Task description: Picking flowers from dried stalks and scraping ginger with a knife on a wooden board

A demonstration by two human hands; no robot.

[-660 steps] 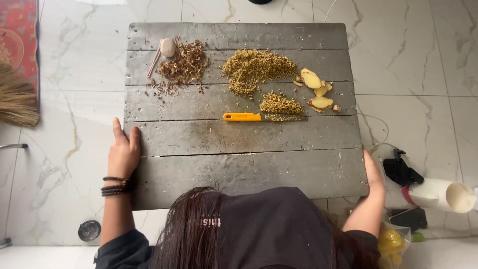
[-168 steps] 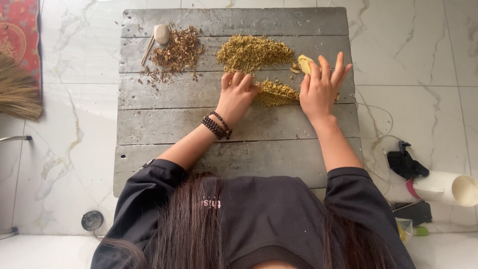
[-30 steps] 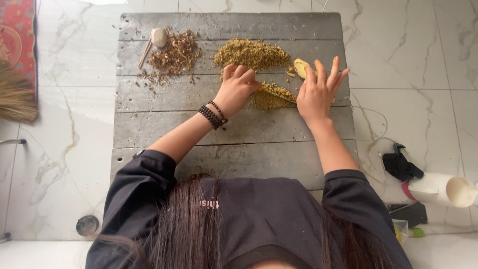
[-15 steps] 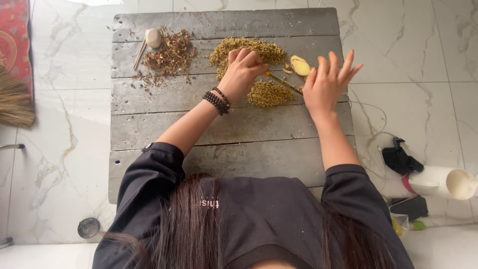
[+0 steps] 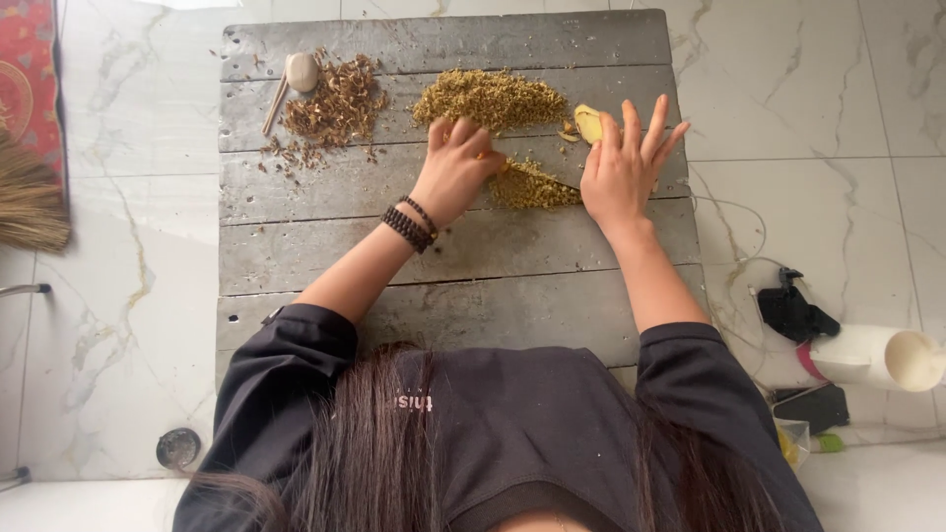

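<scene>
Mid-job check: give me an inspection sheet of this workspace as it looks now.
Surface: grey plank board on marble floor.
Job's things: small yellow-green chopped pile; larger pile; ginger piece.
Clutter: brown shreds, pale stone.
Hands: left hand closed on something orange, mostly hidden; right hand flat, fingers spread, beside small pile.
Cables: thin wire on floor.
Surroundings: broom, white roll, black clip.

Knife grip inside left hand (image 5: 455, 169) hidden
</scene>
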